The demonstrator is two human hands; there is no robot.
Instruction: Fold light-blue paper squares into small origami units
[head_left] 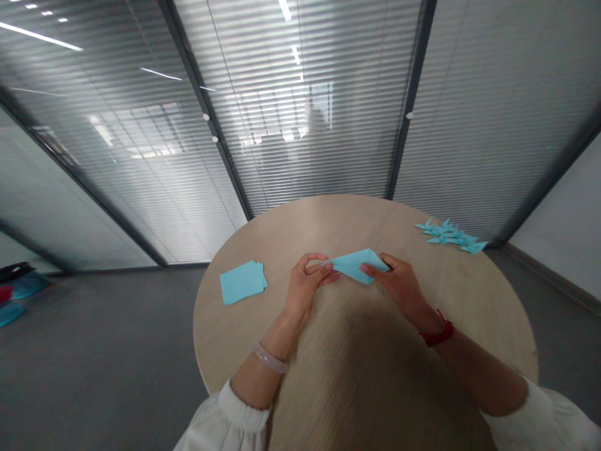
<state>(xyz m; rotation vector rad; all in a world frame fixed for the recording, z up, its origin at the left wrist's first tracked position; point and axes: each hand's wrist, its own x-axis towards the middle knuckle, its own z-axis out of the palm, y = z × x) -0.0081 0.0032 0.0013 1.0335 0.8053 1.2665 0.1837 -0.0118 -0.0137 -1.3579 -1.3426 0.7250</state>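
A folded sheet of light-blue paper (357,264), kite-shaped with a narrow point to the left, is held just above the table between both hands. My left hand (307,279) pinches its pointed left end between thumb and fingers. At the wider right end, my right hand (399,282) grips the paper, thumb on top and fingers behind it, mostly hidden. To the left lies a stack of flat light-blue paper sheets (242,283), slightly fanned at its right edge. Several folded blue paper pieces with pointed tips (449,234) sit in a cluster at the far right of the table.
The round wooden table (300,219) stands close to a glass partition with blinds (319,169). Grey floor (141,351) shows on both sides. Blue, red and black items (19,285) lie on the floor at the far left.
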